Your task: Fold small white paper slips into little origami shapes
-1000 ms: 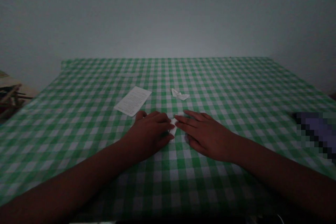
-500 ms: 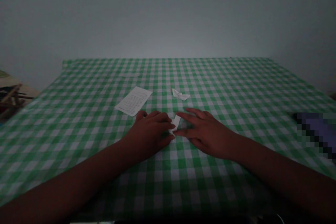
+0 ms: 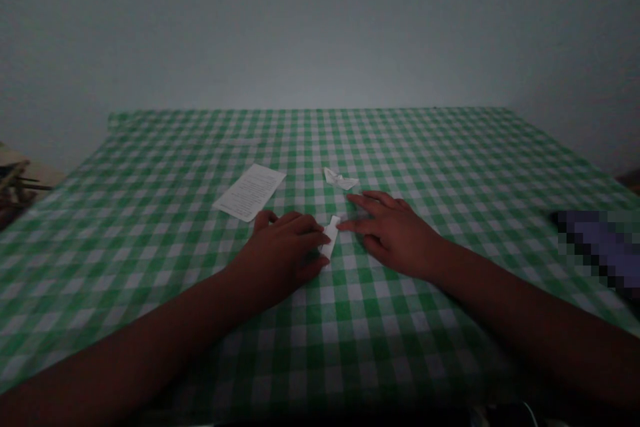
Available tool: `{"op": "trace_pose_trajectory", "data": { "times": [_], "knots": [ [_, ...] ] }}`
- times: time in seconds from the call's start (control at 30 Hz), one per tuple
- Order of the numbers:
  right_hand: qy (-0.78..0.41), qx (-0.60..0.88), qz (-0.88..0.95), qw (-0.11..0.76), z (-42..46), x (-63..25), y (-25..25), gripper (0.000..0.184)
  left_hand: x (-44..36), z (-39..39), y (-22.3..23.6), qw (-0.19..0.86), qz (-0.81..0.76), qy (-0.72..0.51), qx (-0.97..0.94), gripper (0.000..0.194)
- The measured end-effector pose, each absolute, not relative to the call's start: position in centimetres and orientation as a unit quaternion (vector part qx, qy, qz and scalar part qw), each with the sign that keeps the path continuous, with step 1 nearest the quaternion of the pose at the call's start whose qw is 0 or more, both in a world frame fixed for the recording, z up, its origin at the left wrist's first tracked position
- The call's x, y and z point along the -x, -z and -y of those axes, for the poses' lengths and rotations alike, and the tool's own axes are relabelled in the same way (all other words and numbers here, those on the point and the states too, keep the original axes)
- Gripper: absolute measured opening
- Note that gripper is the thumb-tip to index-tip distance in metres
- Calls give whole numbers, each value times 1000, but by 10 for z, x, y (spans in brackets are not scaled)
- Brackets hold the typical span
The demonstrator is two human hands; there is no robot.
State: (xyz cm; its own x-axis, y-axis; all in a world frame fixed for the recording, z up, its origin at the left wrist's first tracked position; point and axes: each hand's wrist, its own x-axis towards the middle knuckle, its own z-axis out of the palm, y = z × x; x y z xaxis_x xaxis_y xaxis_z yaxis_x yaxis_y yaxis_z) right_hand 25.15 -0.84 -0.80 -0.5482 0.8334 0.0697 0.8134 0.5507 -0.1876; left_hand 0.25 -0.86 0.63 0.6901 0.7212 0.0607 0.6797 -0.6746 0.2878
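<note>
A small folded piece of white paper [image 3: 331, 239] lies on the checked cloth between my hands. My left hand [image 3: 285, 250] holds it down by its left side, fingertips and thumb pressed on it; the part under the fingers is hidden. My right hand [image 3: 395, 233] is open with its fingers spread, and one fingertip touches the paper's upper right edge. Just beyond my hands sits a folded paper shape [image 3: 341, 179] like a small boat, with faint print on it. Left of that lies a flat printed sheet [image 3: 251, 192].
A green and white checked tablecloth [image 3: 425, 153] covers the table, which reaches back to a pale wall [image 3: 320, 33]. A dark object with a purple, pixelated surface [image 3: 600, 247] rests at the right. Some wooden pieces [image 3: 17, 180] stand beyond the table's left edge.
My right hand has drawn back a little and shifted toward the far side of the table, showing more of the folded paper. My left hand stays in place on it.
</note>
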Motion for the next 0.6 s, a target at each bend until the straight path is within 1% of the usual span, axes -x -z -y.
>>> {"op": "trace_pose_trajectory", "data": {
  "times": [0.3,0.43,0.6],
  "knots": [
    [-38,410,908,77,20,-242,7,47,-2,9,-5,110,-381,-76,-915,23],
    [-22,459,885,65,20,-240,7,44,-2,11,-7,90,-371,-61,-922,20],
    [-4,504,862,56,18,-237,6,41,-4,15,-7,34,-352,-55,-934,18]
  ]
}}
